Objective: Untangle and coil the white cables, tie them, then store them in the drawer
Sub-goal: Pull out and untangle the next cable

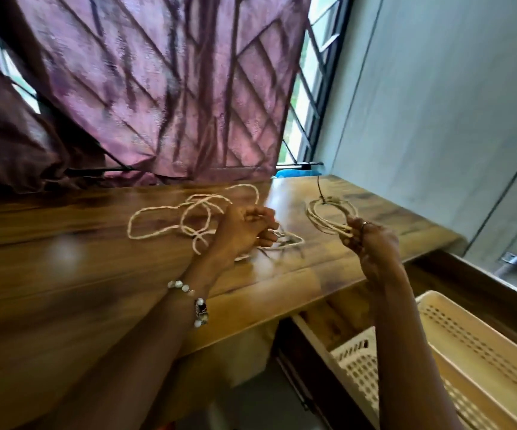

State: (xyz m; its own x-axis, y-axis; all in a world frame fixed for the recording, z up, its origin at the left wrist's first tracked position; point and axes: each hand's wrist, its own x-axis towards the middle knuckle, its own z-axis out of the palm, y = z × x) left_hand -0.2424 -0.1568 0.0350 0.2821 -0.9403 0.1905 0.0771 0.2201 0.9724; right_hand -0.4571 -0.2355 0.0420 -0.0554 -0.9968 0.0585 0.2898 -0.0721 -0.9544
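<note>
My right hand (372, 243) sits right of centre in the frame, fingers curled around the lower edge of a coil (330, 217) of white cable. The coil stands up from my fist as a flattened ring, tilted toward the upper left, with its long axis running from lower right to upper left. A thin dark tie (319, 189) is knotted at its top, and the tie's loose end points straight up.

My left hand (244, 234) is at the centre of the frame, fingers loosely bent and pointing right. Motion blur keeps me from telling whether it pinches a strand or only hovers over one.

The loose cable (185, 218) lies in open loops on the wooden table (64, 259), spreading left of and behind my left hand, with a smaller blurred tangle between my 2 hands. Its widest loop stretches left to right.

The table's front edge runs diagonally from lower left to right of centre, and its right end stops just beyond the coil. Below that edge, at the lower right, the drawer (313, 330) stands open with a pale perforated basket (468, 352) in it, cut off by the frame's bottom and right sides. My right forearm crosses in front of the basket and hides part of it.

A purple curtain (164, 88) hangs along the table's far edge in the upper left.
</note>
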